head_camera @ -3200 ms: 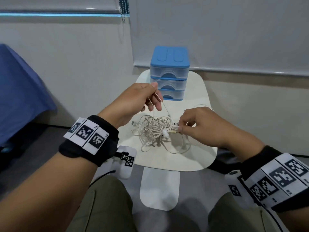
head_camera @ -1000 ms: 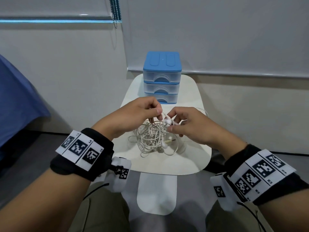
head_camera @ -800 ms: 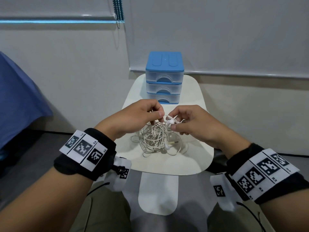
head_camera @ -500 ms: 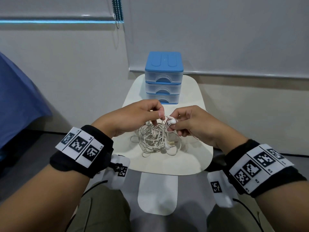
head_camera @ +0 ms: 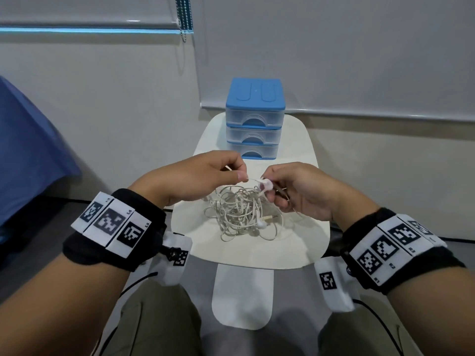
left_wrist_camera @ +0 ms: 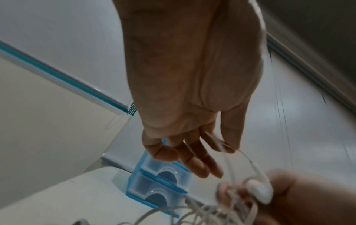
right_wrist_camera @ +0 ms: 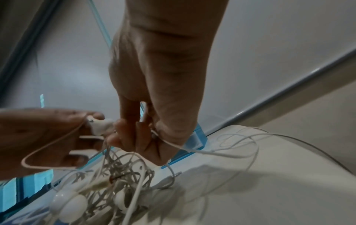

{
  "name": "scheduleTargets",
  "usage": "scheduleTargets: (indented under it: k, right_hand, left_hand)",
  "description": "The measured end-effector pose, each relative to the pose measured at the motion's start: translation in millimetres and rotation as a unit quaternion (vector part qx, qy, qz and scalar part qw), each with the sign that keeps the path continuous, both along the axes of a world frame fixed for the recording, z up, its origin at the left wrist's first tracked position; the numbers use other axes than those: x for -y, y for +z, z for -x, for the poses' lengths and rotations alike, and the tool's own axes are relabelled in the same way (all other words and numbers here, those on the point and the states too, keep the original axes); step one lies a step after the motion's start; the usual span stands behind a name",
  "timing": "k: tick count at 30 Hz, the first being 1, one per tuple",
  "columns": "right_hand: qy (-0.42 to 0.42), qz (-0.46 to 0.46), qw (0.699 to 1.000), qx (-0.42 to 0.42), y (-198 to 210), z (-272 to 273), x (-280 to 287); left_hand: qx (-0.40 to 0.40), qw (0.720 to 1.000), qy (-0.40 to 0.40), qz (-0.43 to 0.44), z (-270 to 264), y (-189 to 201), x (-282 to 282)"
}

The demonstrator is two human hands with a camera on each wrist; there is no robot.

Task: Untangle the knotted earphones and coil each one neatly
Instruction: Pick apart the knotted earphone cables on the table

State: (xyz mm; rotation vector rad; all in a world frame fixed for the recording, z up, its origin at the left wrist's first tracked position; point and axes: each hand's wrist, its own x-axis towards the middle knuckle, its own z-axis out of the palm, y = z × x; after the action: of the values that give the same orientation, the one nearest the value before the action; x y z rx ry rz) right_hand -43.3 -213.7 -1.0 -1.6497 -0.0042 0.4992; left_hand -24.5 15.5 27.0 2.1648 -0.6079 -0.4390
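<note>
The knotted earphones (head_camera: 241, 214) lie heaped on the worktop (head_camera: 295, 242). The left hand (head_camera: 195, 178) pinches a cable and the right hand (head_camera: 300, 194) pinches an earbud (head_camera: 266, 185). Pulling them apart hard could cinch the knots tighter or drag the heap off the edge.

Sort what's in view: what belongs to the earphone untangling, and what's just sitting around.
In the job:
- tangled earphones
- earbud, pinched by the right hand
- cord held by the left hand

Just there:
- blue drawer unit
- white table underneath
</note>
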Motion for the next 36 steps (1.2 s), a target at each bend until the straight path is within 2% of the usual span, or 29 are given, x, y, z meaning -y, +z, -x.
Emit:
scheduleTargets:
  k: [4,8,10,12,14,17,22,28,33,36]
  right_hand:
    - [0.006,0.089,0.996,0.029,-2,-1,-8]
    - [-0.023,0.138,0.989,0.056,11,-1,-2]
    - [-0.033,0.148,0.986,0.074,18,-1,4]
    - [-0.028,0.161,0.982,0.093,25,0,9]
    - [-0.014,0.173,0.979,0.105,31,1,11]
    - [0.006,0.187,0.976,0.114,36,4,13]
    - [0.015,0.196,0.97,0.145,29,9,14]
    - [0.01,0.203,0.965,0.168,21,13,13]
    - [-0.051,0.108,0.977,0.176,33,12,8]
    - [-0.068,0.067,0.976,0.197,48,10,3]
  left_hand:
    - [0.007,0.995,-0.02,0.096,7,12,0]
    - [-0.037,0.986,-0.02,0.161,9,18,-15]
    - [-0.032,0.992,0.013,0.121,7,17,-21]
    - [0.003,0.999,0.042,0.02,4,12,-20]
    - [0.047,0.993,0.08,-0.067,1,6,-16]
    - [0.101,0.984,0.121,-0.084,2,-2,-5]
    - [0.164,0.976,0.02,-0.143,11,-6,24]
    - [0.125,0.987,-0.004,-0.104,16,-8,34]
    - [0.096,0.993,-0.029,-0.068,14,-6,28]
    - [0.118,0.992,0.01,-0.035,11,-3,22]
